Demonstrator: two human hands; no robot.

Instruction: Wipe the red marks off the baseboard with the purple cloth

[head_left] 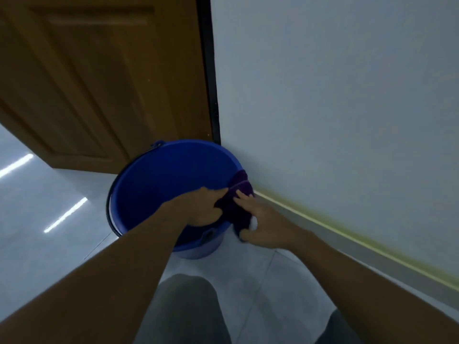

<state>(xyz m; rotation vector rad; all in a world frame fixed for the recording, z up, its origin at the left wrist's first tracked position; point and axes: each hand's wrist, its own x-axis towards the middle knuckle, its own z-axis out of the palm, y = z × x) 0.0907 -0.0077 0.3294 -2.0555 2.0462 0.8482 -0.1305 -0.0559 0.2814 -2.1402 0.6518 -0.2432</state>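
The purple cloth (238,203) is draped over the right rim of a blue bucket (171,175) that stands on the floor by the wall. My left hand (202,207) is inside the bucket's rim and grips the cloth's left part. My right hand (263,224) holds the cloth's lower right end outside the rim, with a small white thing showing at the thumb. The baseboard (347,247) is a grey strip with a yellowish top edge running along the foot of the wall to the right. No red marks show on it in this blurred view.
A brown wooden door (99,78) stands behind the bucket, its dark frame (211,70) meeting the pale wall (335,95). The floor (44,207) is pale glossy tile. My knees (183,311) are at the bottom edge.
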